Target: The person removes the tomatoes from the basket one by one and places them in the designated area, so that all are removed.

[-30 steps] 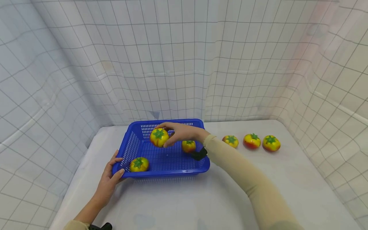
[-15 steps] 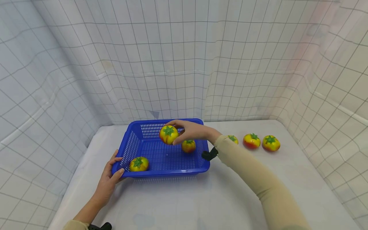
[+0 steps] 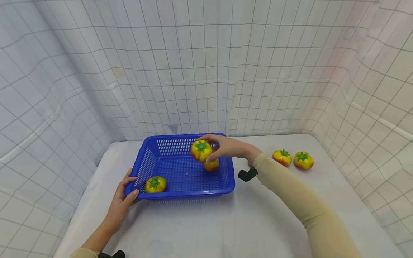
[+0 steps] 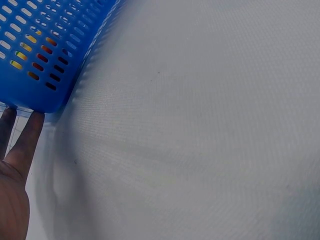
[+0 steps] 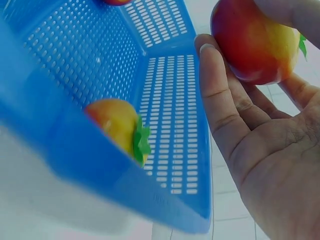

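No legible txt; faint marks [image 5: 169, 199] on blue basket [image 5: 194, 216], R wrist view, too blurred.

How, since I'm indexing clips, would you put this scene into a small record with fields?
container: blue basket
surface: white-covered table
left hand: grips the basket's near left corner
right hand: holds a yellow-red fruit, raised over the basket in the head view
in basket: front-left fruit; right-side fruit, partly hidden
right of basket: two-tone fruit; outermost fruit
unclear: whether the right sleeve hides more
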`<move>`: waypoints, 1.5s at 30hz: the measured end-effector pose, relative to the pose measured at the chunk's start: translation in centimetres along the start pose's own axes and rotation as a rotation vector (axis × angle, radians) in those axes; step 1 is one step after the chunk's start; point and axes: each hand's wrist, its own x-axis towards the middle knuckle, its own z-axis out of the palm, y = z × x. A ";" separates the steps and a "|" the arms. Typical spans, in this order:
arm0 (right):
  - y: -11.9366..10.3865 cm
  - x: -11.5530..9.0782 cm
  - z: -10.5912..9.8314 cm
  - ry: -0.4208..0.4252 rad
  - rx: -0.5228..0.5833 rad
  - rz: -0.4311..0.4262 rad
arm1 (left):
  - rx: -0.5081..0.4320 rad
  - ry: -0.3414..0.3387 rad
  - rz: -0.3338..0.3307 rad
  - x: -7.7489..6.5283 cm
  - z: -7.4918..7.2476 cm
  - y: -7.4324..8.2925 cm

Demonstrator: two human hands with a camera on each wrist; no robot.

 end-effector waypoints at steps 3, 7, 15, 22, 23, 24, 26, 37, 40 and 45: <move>0.4 -0.8 -0.4 0.002 -0.009 0.022 | -0.004 0.000 -0.002 0.0 0.0 0.0; 0.9 -2.0 -1.0 0.002 -0.009 0.040 | 0.003 0.000 -0.004 0.0 0.1 0.1; 1.9 -4.5 -2.3 0.030 0.006 0.055 | -0.004 -0.002 -0.009 0.1 0.1 0.3; 2.7 -6.4 -2.9 0.057 0.022 0.089 | 0.003 0.002 -0.014 0.1 0.2 0.2; 2.8 -6.7 -2.9 0.065 0.023 0.100 | 0.004 0.002 -0.015 0.1 0.2 0.2; 2.9 -7.0 -2.9 0.073 0.022 0.112 | 0.003 0.002 -0.016 0.1 0.2 0.2; 3.0 -7.6 -3.0 0.089 0.023 0.137 | 0.002 0.001 -0.017 0.1 0.2 0.2; 4.6 -10.4 -3.6 0.114 0.098 0.178 | -0.008 -0.001 -0.015 0.1 0.1 0.1; 5.1 -11.0 -3.7 0.104 0.106 0.160 | -0.012 -0.002 -0.016 0.1 0.1 0.1; 5.8 -12.0 -3.8 0.084 0.118 0.138 | 0.011 0.004 -0.025 0.0 0.1 0.1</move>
